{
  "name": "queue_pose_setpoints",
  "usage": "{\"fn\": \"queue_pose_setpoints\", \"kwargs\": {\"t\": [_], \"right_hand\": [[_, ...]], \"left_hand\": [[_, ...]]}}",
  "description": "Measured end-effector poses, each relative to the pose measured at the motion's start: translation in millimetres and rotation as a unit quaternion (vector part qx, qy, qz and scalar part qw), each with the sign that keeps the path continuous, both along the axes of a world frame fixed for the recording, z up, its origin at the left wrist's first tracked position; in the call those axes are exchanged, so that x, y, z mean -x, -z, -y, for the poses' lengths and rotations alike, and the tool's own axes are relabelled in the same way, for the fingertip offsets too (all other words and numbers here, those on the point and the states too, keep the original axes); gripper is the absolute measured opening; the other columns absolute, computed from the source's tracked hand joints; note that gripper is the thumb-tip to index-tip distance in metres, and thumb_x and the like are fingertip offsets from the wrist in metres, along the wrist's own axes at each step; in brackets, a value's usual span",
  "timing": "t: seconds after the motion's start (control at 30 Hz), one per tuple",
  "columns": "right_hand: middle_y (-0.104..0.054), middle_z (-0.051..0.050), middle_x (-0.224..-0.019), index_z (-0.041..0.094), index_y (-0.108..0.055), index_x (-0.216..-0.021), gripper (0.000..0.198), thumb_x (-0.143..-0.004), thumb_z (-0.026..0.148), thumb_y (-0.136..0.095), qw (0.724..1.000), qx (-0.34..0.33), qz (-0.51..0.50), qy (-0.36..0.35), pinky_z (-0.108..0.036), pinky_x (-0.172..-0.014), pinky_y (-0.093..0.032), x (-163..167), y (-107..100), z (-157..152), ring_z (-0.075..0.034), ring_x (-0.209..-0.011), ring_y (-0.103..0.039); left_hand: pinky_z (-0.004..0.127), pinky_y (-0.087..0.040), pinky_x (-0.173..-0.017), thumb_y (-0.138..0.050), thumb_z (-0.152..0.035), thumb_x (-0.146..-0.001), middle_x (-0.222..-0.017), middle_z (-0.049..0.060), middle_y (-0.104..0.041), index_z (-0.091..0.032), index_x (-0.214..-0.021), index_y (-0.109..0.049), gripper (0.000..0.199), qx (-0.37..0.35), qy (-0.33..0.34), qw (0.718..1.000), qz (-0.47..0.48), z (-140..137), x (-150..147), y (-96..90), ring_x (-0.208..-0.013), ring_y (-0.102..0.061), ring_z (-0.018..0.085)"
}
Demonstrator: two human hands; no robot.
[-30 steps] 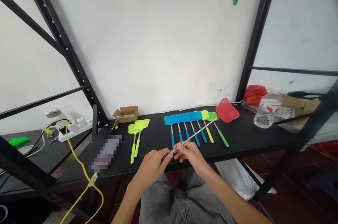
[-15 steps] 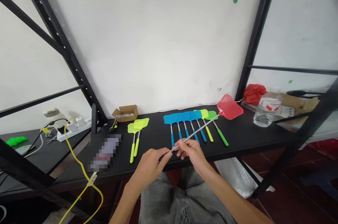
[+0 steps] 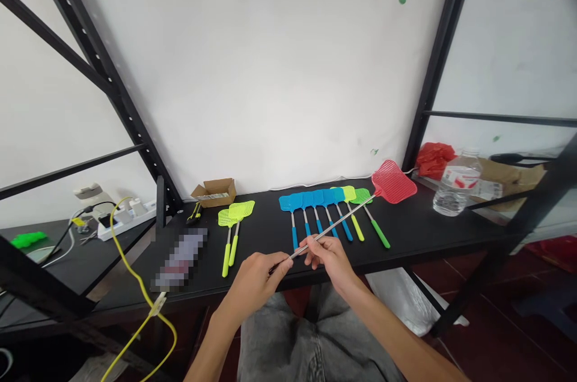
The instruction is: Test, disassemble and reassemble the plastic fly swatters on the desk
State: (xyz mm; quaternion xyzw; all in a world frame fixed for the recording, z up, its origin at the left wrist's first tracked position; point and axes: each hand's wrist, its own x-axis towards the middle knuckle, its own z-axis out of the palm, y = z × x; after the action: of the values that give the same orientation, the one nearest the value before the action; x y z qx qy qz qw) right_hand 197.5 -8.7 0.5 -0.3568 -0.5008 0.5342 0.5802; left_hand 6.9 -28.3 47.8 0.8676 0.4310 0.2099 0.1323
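Observation:
A red fly swatter slants up to the right over the shelf's front, its thin metal rod extended. My left hand is closed round the lower end of the rod, hiding most of what is there. Further up the rod, my right hand pinches it between thumb and fingers. Behind the hands lies a row of swatters: several blue swatters, a yellow swatter and a green swatter. Two more yellow swatters lie to the left, their heads overlapping.
An opened cardboard box and a yellow-black cutter sit at the back left, with a blurred-out object in front. A yellow cable hangs over the left edge. At right stand a water bottle and red plastic bag.
The red swatter's head has shifted very slightly to the right and up. Both hands keep their grip on the rod in nearly the same place.

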Motion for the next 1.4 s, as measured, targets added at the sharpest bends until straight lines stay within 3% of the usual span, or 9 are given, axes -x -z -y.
{"fn": "queue_pose_setpoints", "kwargs": {"t": [0.73,0.9,1.07,1.4], "right_hand": [[-0.069,-0.009,-0.065,0.015,-0.076,-0.073,0.049,-0.078,0.062,-0.062,0.998,0.026,0.032,0.054,-0.026,-0.043,-0.031,-4,1,-3,-0.012,-0.048,-0.051],[-0.072,-0.012,-0.076,0.015,-0.077,-0.069,0.047,-0.080,0.058,-0.061,0.998,0.025,0.032,0.049,-0.026,-0.044,-0.031,-5,1,-4,-0.012,-0.049,-0.050],[-0.073,-0.013,-0.079,0.015,-0.076,-0.066,0.046,-0.079,0.057,-0.063,0.998,0.026,0.027,0.055,-0.025,-0.043,-0.031,-7,0,-6,-0.012,-0.049,-0.050],[-0.073,-0.014,-0.085,0.015,-0.076,-0.066,0.046,-0.078,0.058,-0.064,0.997,0.019,0.011,0.074,-0.026,-0.043,-0.030,-20,4,-14,-0.012,-0.052,-0.052]], "left_hand": [[0.025,-0.028,-0.057,-0.031,-0.042,-0.100,-0.066,0.001,-0.063,-0.025,-0.084,-0.066,0.043,-0.048,-0.037,0.997,-0.050,0,0,3.2,-0.060,-0.057,0.016],[0.026,-0.029,-0.058,-0.030,-0.044,-0.100,-0.069,0.003,-0.066,-0.025,-0.090,-0.069,0.044,-0.049,-0.042,0.996,-0.059,-1,1,4.0,-0.065,-0.061,0.018],[0.025,-0.031,-0.059,-0.031,-0.046,-0.099,-0.069,0.004,-0.067,-0.026,-0.096,-0.071,0.044,-0.039,-0.042,0.998,-0.037,-2,1,4.1,-0.064,-0.062,0.019],[0.025,-0.028,-0.057,-0.031,-0.046,-0.099,-0.065,0.000,-0.061,-0.026,-0.088,-0.068,0.043,-0.018,-0.025,0.999,-0.033,-3,9,1.0,-0.058,-0.053,0.016]]}}
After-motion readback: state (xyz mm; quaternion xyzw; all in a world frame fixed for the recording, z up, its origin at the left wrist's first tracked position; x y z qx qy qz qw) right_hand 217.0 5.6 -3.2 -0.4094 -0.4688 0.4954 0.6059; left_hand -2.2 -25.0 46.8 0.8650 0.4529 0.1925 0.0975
